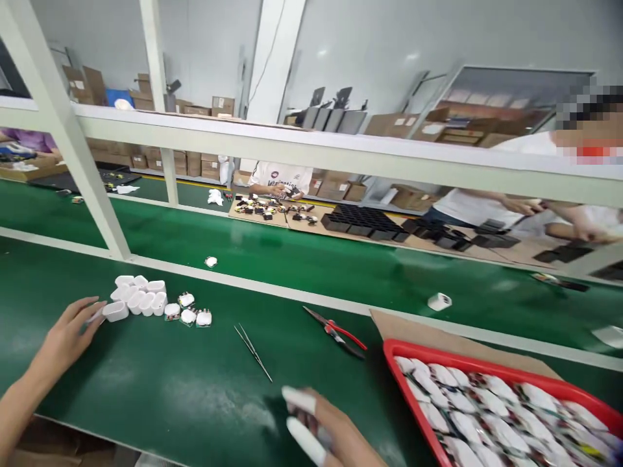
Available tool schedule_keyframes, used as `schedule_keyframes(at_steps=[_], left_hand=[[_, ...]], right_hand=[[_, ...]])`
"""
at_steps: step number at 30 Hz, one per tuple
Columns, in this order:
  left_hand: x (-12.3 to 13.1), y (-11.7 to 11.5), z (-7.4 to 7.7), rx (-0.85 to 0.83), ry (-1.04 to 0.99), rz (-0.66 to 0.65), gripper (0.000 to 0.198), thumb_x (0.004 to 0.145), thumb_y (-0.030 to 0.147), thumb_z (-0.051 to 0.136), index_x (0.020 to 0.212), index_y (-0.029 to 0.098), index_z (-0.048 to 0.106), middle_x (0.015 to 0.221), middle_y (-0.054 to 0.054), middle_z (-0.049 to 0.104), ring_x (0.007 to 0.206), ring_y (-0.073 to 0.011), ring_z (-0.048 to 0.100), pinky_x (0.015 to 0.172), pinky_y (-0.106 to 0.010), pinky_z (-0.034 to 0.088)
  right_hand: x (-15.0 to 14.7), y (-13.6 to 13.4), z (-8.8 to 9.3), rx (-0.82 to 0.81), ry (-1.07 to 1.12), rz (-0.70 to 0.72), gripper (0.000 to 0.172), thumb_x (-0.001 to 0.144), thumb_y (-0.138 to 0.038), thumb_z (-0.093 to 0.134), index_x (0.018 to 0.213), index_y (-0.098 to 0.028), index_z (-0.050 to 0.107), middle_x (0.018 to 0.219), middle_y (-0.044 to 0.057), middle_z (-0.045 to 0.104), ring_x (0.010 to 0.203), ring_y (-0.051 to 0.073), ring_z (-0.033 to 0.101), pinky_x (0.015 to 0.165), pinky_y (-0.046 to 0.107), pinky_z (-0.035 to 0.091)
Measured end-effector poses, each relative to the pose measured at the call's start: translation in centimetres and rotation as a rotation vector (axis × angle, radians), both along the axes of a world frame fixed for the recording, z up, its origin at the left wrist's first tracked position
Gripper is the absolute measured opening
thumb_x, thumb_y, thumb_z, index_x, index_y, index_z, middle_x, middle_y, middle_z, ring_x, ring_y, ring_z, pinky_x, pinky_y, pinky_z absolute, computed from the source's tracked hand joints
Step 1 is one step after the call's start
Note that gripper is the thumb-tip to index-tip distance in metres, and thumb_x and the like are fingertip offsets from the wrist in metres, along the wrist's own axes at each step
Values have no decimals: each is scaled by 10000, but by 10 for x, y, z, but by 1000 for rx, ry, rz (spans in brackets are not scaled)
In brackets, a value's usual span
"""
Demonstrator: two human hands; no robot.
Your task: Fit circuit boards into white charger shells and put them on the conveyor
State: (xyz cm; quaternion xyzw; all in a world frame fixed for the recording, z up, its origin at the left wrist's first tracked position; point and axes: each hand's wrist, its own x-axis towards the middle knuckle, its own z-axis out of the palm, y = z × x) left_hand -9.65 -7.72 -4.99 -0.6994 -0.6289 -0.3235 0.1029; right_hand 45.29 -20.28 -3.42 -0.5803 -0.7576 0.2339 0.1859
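Note:
My left hand (pixel 68 334) reaches out at the left, its fingertips pinched on a small white plastic shell (pixel 115 311). That shell sits at the edge of a cluster of white shells (pixel 141 295). Beside the cluster lie a few small assembled parts (pixel 189 314). My right hand (pixel 326 431) rests low at the bottom centre, fingers extended and apart, two of them in white finger cots, holding nothing. Thin tweezers (pixel 253 344) lie between my hands on the green mat (pixel 170 389).
Red-handled cutters (pixel 338 332) lie right of the tweezers. A red tray (pixel 491 375) full of small parts sits on cardboard at the bottom right. A green conveyor belt (pixel 341 266) carries loose white pieces (pixel 439 301). Other people work across the belt behind a white frame (pixel 311 152).

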Motion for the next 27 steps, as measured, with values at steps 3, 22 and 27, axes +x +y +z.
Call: schedule_keyframes(at_steps=[3,22,27], left_hand=[[0,6,-7,28,7,29,425,1021,540,468,1211,239,700,1396,-122,595,1119,-312,672,969,-478,601],[39,-27,-39,49,-202,-19,349,888,545,680,1210,411,703,1214,-20,739,1015,-307,774,859,-405,678],[136,-27,-24,-106,-156,-421,477,953,521,696,1412,412,624,1324,-53,715,1117,-268,770,906,-271,660]], right_hand=[[-33,61,-10,174,-74,33,506,1021,-419,587,1501,-268,536,1302,118,658,1039,264,707,926,418,628],[-121,311,6,304,-175,-23,424,959,-264,633,1337,-73,617,1312,223,635,1231,342,617,1088,467,483],[-135,312,10,288,-124,41,243,989,-161,528,1165,-110,687,1097,149,700,1093,287,640,1018,405,491]])
